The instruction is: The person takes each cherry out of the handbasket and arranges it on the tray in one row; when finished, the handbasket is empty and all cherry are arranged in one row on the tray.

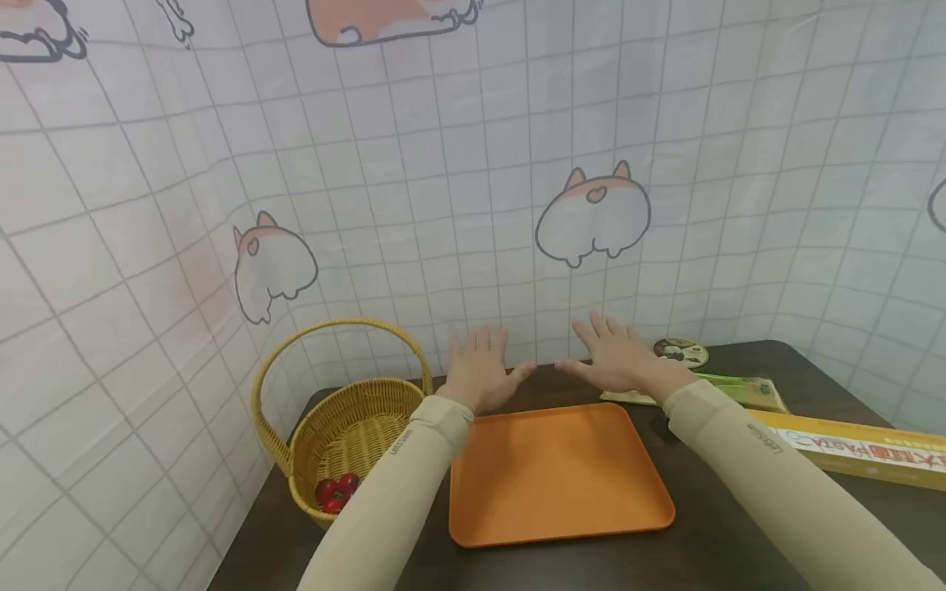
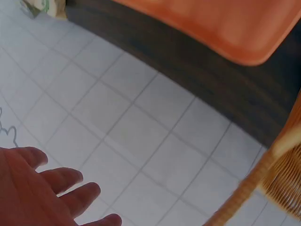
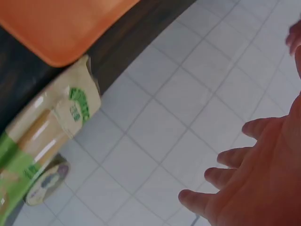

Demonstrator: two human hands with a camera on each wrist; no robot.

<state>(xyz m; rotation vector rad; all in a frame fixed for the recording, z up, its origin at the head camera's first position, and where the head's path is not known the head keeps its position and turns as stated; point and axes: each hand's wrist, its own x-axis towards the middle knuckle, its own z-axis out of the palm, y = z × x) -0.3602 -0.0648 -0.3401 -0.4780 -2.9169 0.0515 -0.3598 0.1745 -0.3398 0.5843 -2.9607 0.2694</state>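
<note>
Both hands are held up over the far side of an orange tray, fingers straight and spread, touching nothing. In the head view the left hand is above the tray's far left corner, beside a wicker basket. The right hand hovers past the far right corner, close to a green and beige food packet. In the left wrist view the left hand shows its palm and fingers with nothing in them. The right hand likewise holds nothing in the right wrist view.
Small red fruits or vegetables lie in the basket, whose handle arches high. A round-labelled package is at the back edge. A yellow pasta box lies at right. Behind the dark table hangs a checked curtain.
</note>
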